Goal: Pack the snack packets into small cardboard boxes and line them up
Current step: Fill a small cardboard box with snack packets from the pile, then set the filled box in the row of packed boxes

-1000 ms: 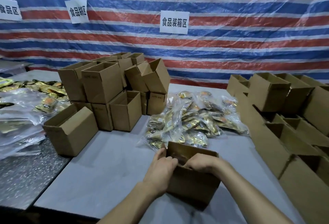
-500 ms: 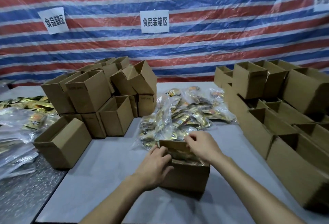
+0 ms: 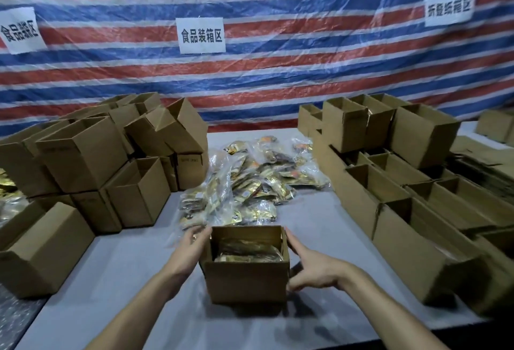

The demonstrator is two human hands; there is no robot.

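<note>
A small open-topped cardboard box (image 3: 246, 280) stands upright on the grey table (image 3: 125, 280) in front of me. Gold snack packets (image 3: 247, 251) lie inside it. My left hand (image 3: 189, 249) presses its left side near the top edge, fingers fairly straight. Against the box's right side lies my right hand (image 3: 311, 266), fingers stretched along the wall and thumb lower down. Just behind the box is a loose pile of snack packets in clear bags (image 3: 250, 183).
Empty open boxes are stacked at the left (image 3: 83, 155), one lying on its side near the table edge (image 3: 44, 249). Lined-up boxes fill the right side (image 3: 389, 210), with flattened cardboard (image 3: 486, 166) beyond. A striped tarp with paper signs hangs behind.
My hands have left the box's top opening and gone to its two sides. The box now stands square and upright. My view has swung to the right.
</note>
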